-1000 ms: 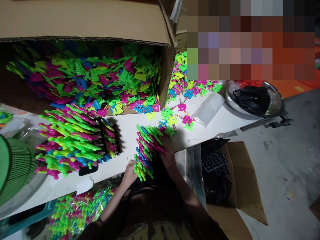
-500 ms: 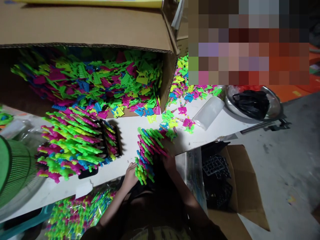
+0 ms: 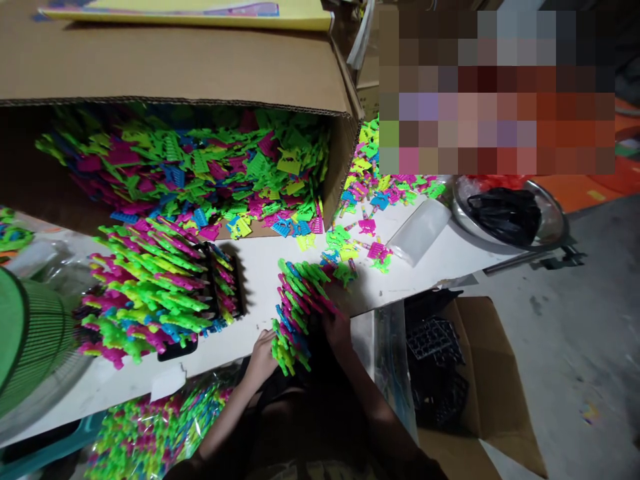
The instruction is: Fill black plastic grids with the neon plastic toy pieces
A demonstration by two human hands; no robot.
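At the near edge of the tabletop [image 3: 260,267], I see both hands on one bundle of plastic toys [image 3: 300,310]. The left hand [image 3: 263,353] closes its fingers on the lower end of the bundle, and the right hand [image 3: 336,327] presses on its right side; how far the right fingers are curled I cannot tell, because it is dark there. The bundle stands tilted between the two hands, touching both. To the left lies a bigger filled rack of toys [image 3: 155,287]. Behind it, a cardboard box [image 3: 175,67] lies on its side, full of loose coloured pieces [image 3: 200,167].
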